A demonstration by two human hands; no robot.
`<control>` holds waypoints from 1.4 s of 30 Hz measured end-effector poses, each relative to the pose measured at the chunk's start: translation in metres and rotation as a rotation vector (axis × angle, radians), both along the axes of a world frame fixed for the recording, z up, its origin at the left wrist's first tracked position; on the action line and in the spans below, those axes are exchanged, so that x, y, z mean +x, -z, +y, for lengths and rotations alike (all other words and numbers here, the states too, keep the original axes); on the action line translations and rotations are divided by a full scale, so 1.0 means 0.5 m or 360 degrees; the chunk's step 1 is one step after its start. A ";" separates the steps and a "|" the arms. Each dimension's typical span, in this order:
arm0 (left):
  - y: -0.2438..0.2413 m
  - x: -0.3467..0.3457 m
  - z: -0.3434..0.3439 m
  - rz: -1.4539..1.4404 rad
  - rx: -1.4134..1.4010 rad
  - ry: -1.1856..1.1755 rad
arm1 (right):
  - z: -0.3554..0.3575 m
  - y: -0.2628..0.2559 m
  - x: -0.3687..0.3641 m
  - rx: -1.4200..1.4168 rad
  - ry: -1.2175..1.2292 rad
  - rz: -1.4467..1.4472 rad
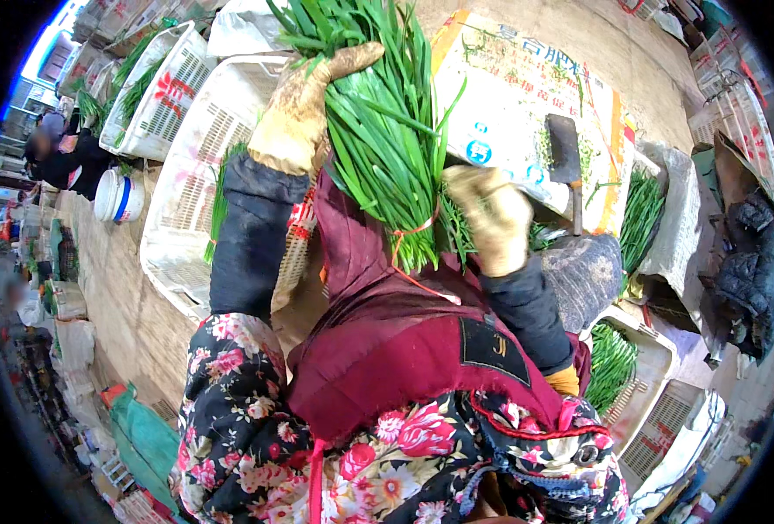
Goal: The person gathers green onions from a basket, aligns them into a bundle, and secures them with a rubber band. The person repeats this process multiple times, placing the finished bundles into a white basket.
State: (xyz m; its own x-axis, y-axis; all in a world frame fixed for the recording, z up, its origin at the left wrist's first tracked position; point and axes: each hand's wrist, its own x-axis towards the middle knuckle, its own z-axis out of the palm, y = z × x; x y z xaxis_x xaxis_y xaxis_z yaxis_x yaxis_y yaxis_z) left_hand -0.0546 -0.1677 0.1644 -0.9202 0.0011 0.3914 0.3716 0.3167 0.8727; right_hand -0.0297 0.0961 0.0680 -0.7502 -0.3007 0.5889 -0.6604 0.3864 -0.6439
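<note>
A thick bunch of long green leaves, likely garlic chives, lies across my lap, its cut ends towards me. A thin pinkish tie circles it near those ends, and one tail hangs over the maroon apron. My left hand, in a soiled cream glove, grips the bunch higher up, thumb across the leaves. Beside the bunch's right edge is my right hand, gloved and blurred; its fingers are curled, and whether they hold anything cannot be told. A cleaver-like blade with a handle rests on a printed white sack to the right.
A white plastic crate stands at left with some greens inside. Another crate of greens is behind it, near a white bucket. More greens lie at right and in a lower-right crate. A person sits at far left.
</note>
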 end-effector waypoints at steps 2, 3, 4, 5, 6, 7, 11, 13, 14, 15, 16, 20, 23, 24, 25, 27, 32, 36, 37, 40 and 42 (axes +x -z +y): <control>0.011 0.003 -0.007 -0.0059 0.0122 -0.0024 | 0.047 -0.038 -0.018 -0.0915 0.0044 -0.0700; 0.007 0.000 0.001 -0.0246 0.0420 -0.0013 | 0.060 -0.060 -0.022 -0.0978 0.0022 -0.0747; 0.000 0.002 0.010 -0.0270 0.0387 -0.0056 | 0.072 -0.081 -0.023 -0.1043 0.0002 -0.0799; -0.012 0.008 0.020 -0.0295 0.0354 -0.0100 | 0.077 -0.081 -0.025 -0.0563 0.0028 -0.0502; -0.023 0.013 0.028 -0.0320 0.0314 -0.0146 | 0.055 -0.088 -0.022 -0.0280 0.0018 -0.0283; -0.027 0.015 0.025 -0.0377 0.0364 -0.0117 | 0.030 -0.097 -0.019 -0.0032 0.0012 -0.0047; -0.009 0.005 0.016 -0.0298 0.0086 -0.0054 | -0.074 -0.141 -0.030 0.1126 0.0219 0.0140; -0.008 0.008 0.007 -0.0122 -0.0240 -0.0082 | -0.072 -0.133 -0.050 0.0841 0.0181 0.0394; -0.013 0.012 0.005 -0.0043 -0.0372 -0.0090 | -0.059 -0.127 -0.067 0.0494 0.0146 0.0478; -0.014 0.010 0.010 0.0036 -0.0487 -0.0079 | -0.032 -0.126 -0.081 0.0166 0.0125 0.0555; -0.006 0.024 0.005 0.0193 -0.0751 -0.0173 | -0.004 -0.139 -0.088 -0.0017 0.0160 0.0244; -0.001 0.019 0.000 -0.0449 0.0493 -0.0246 | 0.173 -0.188 -0.100 -0.0527 0.0552 -0.0641; 0.031 -0.009 -0.030 -0.0058 -0.0061 -0.0163 | 0.219 -0.084 -0.057 0.1422 0.0430 -0.0563; 0.030 -0.006 -0.034 -0.0076 -0.0097 -0.0167 | 0.211 -0.041 -0.032 0.1829 0.0148 -0.0388; 0.031 -0.012 -0.032 -0.0092 -0.0110 -0.0146 | 0.188 -0.048 -0.014 0.1524 -0.0325 -0.0384; 0.031 -0.005 -0.021 -0.0217 -0.0094 -0.0152 | 0.076 -0.119 0.016 0.0987 -0.0481 -0.0388; 0.031 -0.001 -0.025 -0.0070 -0.0246 -0.0150 | -0.082 -0.199 0.006 0.0932 -0.0506 0.0254; 0.048 -0.016 -0.023 0.0183 -0.0366 -0.0121 | -0.095 -0.144 -0.021 0.1038 -0.0461 0.0365; 0.052 -0.011 -0.028 0.0372 -0.0614 -0.0227 | -0.098 -0.126 -0.027 0.0952 -0.0451 0.0460; 0.020 0.003 0.002 0.0074 0.0094 -0.0171 | -0.106 -0.100 -0.039 0.0838 -0.0447 0.0554; 0.030 -0.014 -0.006 -0.0157 0.0464 -0.0077 | -0.106 -0.098 -0.046 0.0856 -0.0453 0.0585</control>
